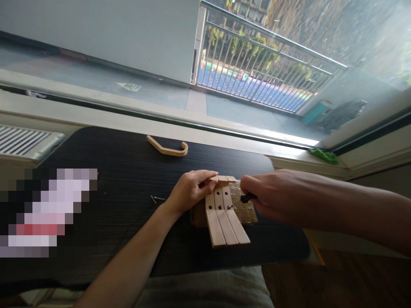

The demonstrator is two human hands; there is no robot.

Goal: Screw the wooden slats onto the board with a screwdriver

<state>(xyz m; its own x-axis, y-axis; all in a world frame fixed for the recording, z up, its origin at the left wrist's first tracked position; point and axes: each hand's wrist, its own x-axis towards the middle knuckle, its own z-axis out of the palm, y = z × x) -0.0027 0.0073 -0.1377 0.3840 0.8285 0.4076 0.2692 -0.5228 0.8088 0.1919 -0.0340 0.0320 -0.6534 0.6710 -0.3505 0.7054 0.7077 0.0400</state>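
Clamping wooden slats (224, 222), left hand (189, 190) sits beside right hand (272, 194) pinching dark tool (248, 197), screws (157, 198) nearby.

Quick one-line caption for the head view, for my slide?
Left hand steadies three wooden slats on the black table while the right hand holds a dark-handled tool against them.

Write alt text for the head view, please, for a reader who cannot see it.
The left hand steadies three wooden slats on a dark table while the right hand holds a small dark tool to them.
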